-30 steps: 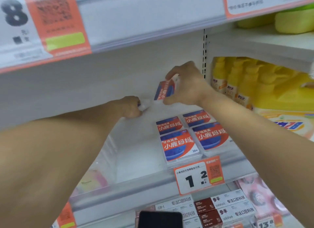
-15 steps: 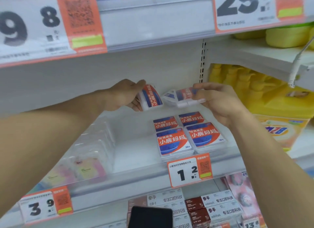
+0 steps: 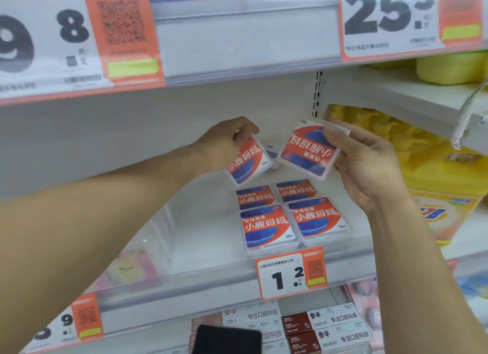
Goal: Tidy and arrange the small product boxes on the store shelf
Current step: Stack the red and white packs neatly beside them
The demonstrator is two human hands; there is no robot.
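My left hand (image 3: 227, 142) grips a small red-and-blue product box (image 3: 248, 162), tilted, above the white shelf (image 3: 200, 237). My right hand (image 3: 367, 163) holds a second box (image 3: 307, 151) with its label upside down, close beside the first. Below them several matching boxes lie flat in two rows: two at the front (image 3: 266, 225) (image 3: 317, 216) and two behind (image 3: 254, 196) (image 3: 297, 190). Another small box (image 3: 272, 151) lies at the back of the shelf between my hands.
A 1.2 price tag (image 3: 290, 273) hangs on the shelf's front rail. Clear-packaged items (image 3: 132, 267) sit at the shelf's left. Yellow bottles (image 3: 375, 123) and a yellow package (image 3: 443, 192) fill the right bay. Boxes (image 3: 324, 327) stand on the lower shelf.
Both hands have drawn the two boxes forward from the back of the shelf. The right hand has turned its box so the label faces me upside down.
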